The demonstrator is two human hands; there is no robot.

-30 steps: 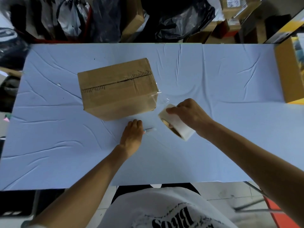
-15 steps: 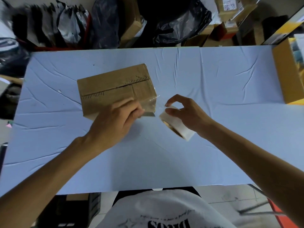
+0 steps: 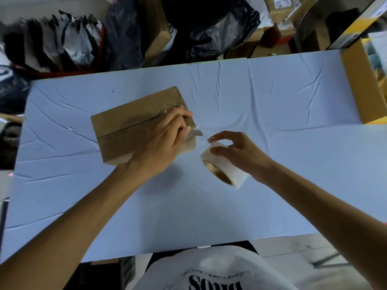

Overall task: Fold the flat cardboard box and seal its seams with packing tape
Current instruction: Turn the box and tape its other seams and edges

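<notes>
Box (image 3: 129, 130) looks light and stiff, best braced from its top, while left hand (image 3: 159, 147) pinches a small blade (image 3: 197, 133) and right hand (image 3: 240, 155) grips the tape roll (image 3: 227, 173).

A closed brown cardboard box (image 3: 129, 130) is set on the counter (image 3: 272, 122), its length run from 8 to 2 o'clock, a printed seam shown along its top. A white packing tape roll (image 3: 225, 166) is seen tilted just beside it at 4 o'clock.
</notes>
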